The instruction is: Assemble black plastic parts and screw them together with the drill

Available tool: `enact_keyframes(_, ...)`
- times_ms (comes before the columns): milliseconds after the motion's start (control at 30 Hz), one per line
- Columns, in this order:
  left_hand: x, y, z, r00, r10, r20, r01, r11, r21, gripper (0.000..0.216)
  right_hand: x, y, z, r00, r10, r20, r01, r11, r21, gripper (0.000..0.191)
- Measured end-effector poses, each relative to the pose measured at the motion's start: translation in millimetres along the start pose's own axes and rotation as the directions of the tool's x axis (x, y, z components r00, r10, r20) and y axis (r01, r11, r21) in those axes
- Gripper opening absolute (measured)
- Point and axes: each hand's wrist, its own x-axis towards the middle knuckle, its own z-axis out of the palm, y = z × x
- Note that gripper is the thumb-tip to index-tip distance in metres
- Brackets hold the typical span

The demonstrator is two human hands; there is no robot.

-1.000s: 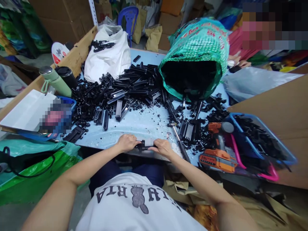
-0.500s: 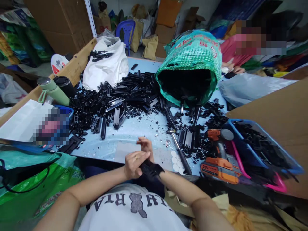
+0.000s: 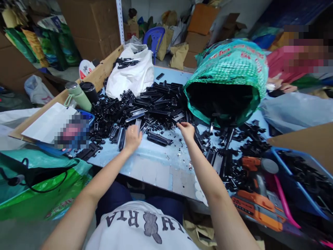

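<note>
My left hand [image 3: 133, 138] is at the near edge of the parts pile, slightly blurred. Its fingers curl closed over the lower end of a slotted black part [image 3: 138, 123]; what lies inside them is hidden. To the right, my right hand [image 3: 186, 132] reaches to the pile's edge with thumb and fingers pinched together. A dark piece may be at its fingertips, too small to name. Between the hands lies a stack of long black parts [image 3: 158, 139]. Behind them spreads a heap of black plastic parts [image 3: 153, 100], with small pins [image 3: 154, 124] scattered in front.
A green woven sack [image 3: 229, 66] lies with its mouth toward me, and a white bag [image 3: 131, 71] stands at back left. An orange power drill [image 3: 260, 208] and a blue crate [image 3: 307, 173] of parts are at right. Left are a green bottle [image 3: 79, 97] and a black cup [image 3: 89, 92]. A co-worker's hands [image 3: 281, 85] show beyond.
My hands were together near my body around a black object; they have parted and moved forward to the pile. A stack of long parts now lies between them. The view has shifted.
</note>
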Motion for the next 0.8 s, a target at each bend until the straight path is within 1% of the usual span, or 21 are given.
enact_keyframes(33, 0.4, -23.3, -8.1, 0.993, -0.114, -0.031, 0.115, 0.993, 0.031, 0.038, -16.3, 10.4, -10.6, 1.0, 0.002, 0.004, -0.002, 1.0, 0.012, 0.055)
enact_keyframes(67, 0.4, -45.8, -14.6, 0.966, -0.251, -0.057, 0.255, 0.964, 0.075, 0.036, -35.3, 22.5, -22.3, 1.0, -0.013, 0.027, 0.012, 1.0, 0.028, 0.051)
enact_keyframes(100, -0.2, -66.3, -19.2, 0.92, -0.391, -0.036, 0.392, 0.907, 0.156, 0.034, -56.1, 35.8, -34.0, 0.998, -0.023, 0.055, 0.021, 0.999, 0.04, 0.048)
enact_keyframes(133, -1.4, -83.7, -22.1, 0.892, -0.451, 0.013, 0.438, 0.872, 0.219, 0.031, -77.7, 49.4, -44.9, 0.995, -0.038, 0.094, 0.033, 0.998, 0.052, 0.045)
enact_keyframes(167, -3.1, -97.2, -23.9, 0.875, -0.48, 0.063, 0.448, 0.852, 0.269, 0.028, -98.8, 62.5, -54.2, 0.987, -0.077, 0.143, 0.068, 0.996, 0.066, 0.043)
enact_keyframes(200, -5.4, -106.4, -25.2, 0.872, -0.478, 0.106, 0.431, 0.852, 0.298, 0.025, -118.4, 74.1, -61.3, 0.959, -0.158, 0.234, 0.148, 0.987, 0.06, 0.042)
enact_keyframes(233, -8.4, -111.3, -26.6, 0.884, -0.449, 0.131, 0.4, 0.871, 0.287, 0.023, -135.3, 83.3, -65.8, 0.92, -0.215, 0.328, 0.215, 0.976, 0.036, 0.041)
enact_keyframes(300, -17.1, -108.2, -30.4, 0.917, -0.381, 0.123, 0.353, 0.914, 0.201, 0.021, -159.2, 91.8, -66.1, 0.825, -0.303, 0.477, 0.373, 0.926, -0.056, 0.039)
enact_keyframes(367, -31.1, -89.5, -34.5, 0.943, -0.311, 0.114, 0.301, 0.949, 0.097, 0.023, -170.5, 86.4, -55.7, 0.769, -0.347, 0.537, 0.503, 0.847, -0.172, 0.046)
enact_keyframes(433, -51.4, -59.2, -34.6, 0.964, -0.204, 0.172, 0.204, 0.979, 0.019, 0.023, -173.2, 71.3, -37.7, 0.745, -0.393, 0.539, 0.585, 0.773, -0.245, 0.054)
enact_keyframes(467, -63.5, -41.9, -32.1, 0.965, -0.148, 0.215, 0.154, 0.988, -0.008, 0.022, -172.8, 62.6, -27.4, 0.738, -0.407, 0.539, 0.604, 0.755, -0.256, 0.055)
enact_keyframes(500, -76.0, -24.6, -27.7, 0.959, -0.084, 0.27, 0.097, 0.995, -0.038, 0.019, -171.8, 54.3, -17.3, 0.744, -0.405, 0.531, 0.598, 0.758, -0.26, 0.05)
enact_keyframes(533, -88.5, -8.7, -21.9, 0.947, -0.044, 0.319, 0.066, 0.996, -0.058, 0.017, -170.7, 47.2, -7.8, 0.763, -0.393, 0.513, 0.571, 0.781, -0.251, 0.047)
enact_keyframes(600, -109.7, 15.6, -8.5, 0.924, -0.006, 0.382, 0.041, 0.996, -0.083, 0.017, -169.3, 36.9, 7.5, 0.813, -0.352, 0.464, 0.47, 0.867, -0.165, 0.044)
enact_keyframes(667, -122.8, 27.6, 2.7, 0.917, 0.016, 0.398, 0.033, 0.993, -0.116, 0.018, -170.0, 30.6, 17.4, 0.854, -0.281, 0.438, 0.301, 0.953, 0.023, 0.045)
enact_keyframes(700, -126.1, 29.9, 6.1, 0.921, 0.036, 0.387, 0.031, 0.986, -0.166, 0.018, -171.0, 28.1, 20.7, 0.866, -0.223, 0.447, 0.181, 0.974, 0.135, 0.046)
enact_keyframes(733, -127.5, 30.7, 7.9, 0.928, 0.061, 0.369, 0.032, 0.97, -0.243, 0.018, -172.5, 25.5, 23.0, 0.868, -0.154, 0.472, 0.043, 0.97, 0.238, 0.047)
enact_keyframes(800, -126.9, 30.9, 7.1, 0.941, 0.088, 0.328, 0.073, 0.891, -0.448, 0.02, -175.6, 19.5, 25.6, 0.839, -0.029, 0.543, -0.216, 0.899, 0.381, 0.051)
